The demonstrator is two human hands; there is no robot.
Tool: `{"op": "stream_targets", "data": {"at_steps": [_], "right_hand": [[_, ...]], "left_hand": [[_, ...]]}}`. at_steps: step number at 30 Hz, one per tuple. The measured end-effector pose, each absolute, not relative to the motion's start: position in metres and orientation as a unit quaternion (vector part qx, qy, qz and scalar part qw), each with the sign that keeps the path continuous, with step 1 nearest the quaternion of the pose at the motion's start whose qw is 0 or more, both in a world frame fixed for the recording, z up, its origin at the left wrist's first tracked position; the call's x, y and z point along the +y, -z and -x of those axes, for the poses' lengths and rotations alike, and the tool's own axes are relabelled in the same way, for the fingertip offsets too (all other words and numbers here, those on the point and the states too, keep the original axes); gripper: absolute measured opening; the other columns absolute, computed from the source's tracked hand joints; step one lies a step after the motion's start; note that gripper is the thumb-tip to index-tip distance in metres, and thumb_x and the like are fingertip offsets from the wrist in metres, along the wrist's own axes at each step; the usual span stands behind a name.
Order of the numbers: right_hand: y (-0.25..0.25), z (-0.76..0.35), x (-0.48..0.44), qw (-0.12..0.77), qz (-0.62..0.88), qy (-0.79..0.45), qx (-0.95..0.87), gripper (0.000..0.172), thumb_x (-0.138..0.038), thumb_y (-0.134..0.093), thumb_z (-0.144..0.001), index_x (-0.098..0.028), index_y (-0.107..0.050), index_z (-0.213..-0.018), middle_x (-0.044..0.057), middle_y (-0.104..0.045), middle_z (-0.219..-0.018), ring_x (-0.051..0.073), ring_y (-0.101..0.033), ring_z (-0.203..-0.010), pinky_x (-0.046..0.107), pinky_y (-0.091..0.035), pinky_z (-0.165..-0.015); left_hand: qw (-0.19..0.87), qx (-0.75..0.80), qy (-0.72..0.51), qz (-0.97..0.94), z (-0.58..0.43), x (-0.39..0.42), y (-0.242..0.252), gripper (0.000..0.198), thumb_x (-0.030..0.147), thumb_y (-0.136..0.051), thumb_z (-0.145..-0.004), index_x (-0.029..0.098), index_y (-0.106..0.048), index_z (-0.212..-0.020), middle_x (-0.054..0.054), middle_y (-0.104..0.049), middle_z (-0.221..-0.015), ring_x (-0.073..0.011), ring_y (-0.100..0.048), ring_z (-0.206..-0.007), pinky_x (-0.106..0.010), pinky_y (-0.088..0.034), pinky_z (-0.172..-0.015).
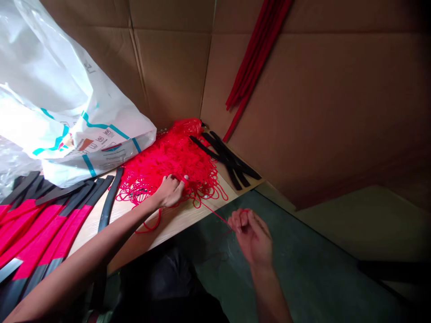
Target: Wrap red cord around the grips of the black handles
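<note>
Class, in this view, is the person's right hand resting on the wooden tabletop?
No, the right hand is held beyond the tabletop edge, above a green surface, pinching a thin red cord.

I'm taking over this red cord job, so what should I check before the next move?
Right hand fingers pinching the red cord: ok.
Left hand at the tangle: ok, its fingers are in the cord.
Strand between the hands free of snags: cannot tell, it disappears into the tangle.
Cord end: cannot tell, hidden by the right hand's fingers.
Black strips clear of the tangle: not ok, they lie against its edge.
</note>
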State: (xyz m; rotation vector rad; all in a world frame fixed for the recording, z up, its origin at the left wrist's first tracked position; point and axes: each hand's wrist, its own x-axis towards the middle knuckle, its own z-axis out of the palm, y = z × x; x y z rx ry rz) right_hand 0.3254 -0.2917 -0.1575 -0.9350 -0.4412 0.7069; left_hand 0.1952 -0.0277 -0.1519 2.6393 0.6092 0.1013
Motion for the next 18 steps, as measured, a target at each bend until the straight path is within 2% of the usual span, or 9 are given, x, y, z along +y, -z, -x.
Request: {"op": "stream_targets", "data": {"at_steps": [4, 7, 11, 14, 18], "right_hand": [[0.162, -0.331, -0.295, 0.812, 0.449, -0.321, -0.189, 0.039, -0.042, -0.078, -0.096, -0.019, -0.064, -0.066, 0.001, -0.051, -0.066, 0.013, -0.045, -0.061, 0.031, -0.039, -0.064], [0.158, -0.338, -0.302, 0.821, 0.454, -0.301, -0.171, 0.041, -0.044, -0.080, -0.094, -0.019, -0.064, -0.066, 0.000, -0.050, -0.067, 0.012, -0.040, -0.060, 0.029, -0.037, -0.061], [0.142, -0.338, -0.318, 0.818, 0.466, -0.298, -0.160, 0.044, -0.047, -0.082, -0.092, -0.019, -0.060, -0.065, 0.000, -0.048, -0.067, 0.011, -0.037, -0.057, 0.029, -0.033, -0.056], [0.131, -0.336, -0.336, 0.808, 0.485, -0.296, -0.156, 0.048, -0.048, -0.084, -0.089, -0.020, -0.057, -0.062, -0.001, -0.043, -0.063, 0.010, -0.034, -0.053, 0.030, -0.025, -0.051], [0.131, -0.357, -0.377, 0.783, 0.578, -0.196, -0.119, 0.051, -0.055, -0.089, -0.080, -0.022, -0.056, -0.060, 0.000, -0.036, -0.061, 0.011, -0.032, -0.052, 0.036, -0.015, -0.051]], "left_hand": [[0.270, 0.177, -0.013, -0.946, -0.179, -0.011, 0.125, 0.032, 0.041, -0.070, -0.104, 0.015, -0.072, -0.123, -0.008, -0.075, -0.121, -0.0240, -0.074, -0.104, -0.043, -0.065, -0.091], [0.272, 0.157, -0.002, -0.949, -0.169, -0.004, 0.116, 0.029, 0.039, -0.069, -0.105, 0.016, -0.073, -0.122, -0.008, -0.075, -0.122, -0.0241, -0.074, -0.107, -0.044, -0.064, -0.095], [0.196, 0.206, 0.001, -0.959, -0.172, -0.004, 0.131, 0.032, 0.040, -0.069, -0.105, 0.017, -0.071, -0.128, -0.010, -0.073, -0.128, -0.0260, -0.072, -0.115, -0.050, -0.061, -0.101], [0.122, 0.259, -0.015, -0.958, -0.177, -0.001, 0.146, 0.040, 0.041, -0.070, -0.104, 0.018, -0.067, -0.136, -0.012, -0.068, -0.138, -0.0295, -0.068, -0.125, -0.055, -0.058, -0.107], [0.049, 0.305, -0.025, -0.951, -0.174, 0.011, 0.153, 0.045, 0.044, -0.071, -0.103, 0.020, -0.066, -0.140, -0.013, -0.064, -0.146, -0.0321, -0.064, -0.132, -0.058, -0.054, -0.111]]}}
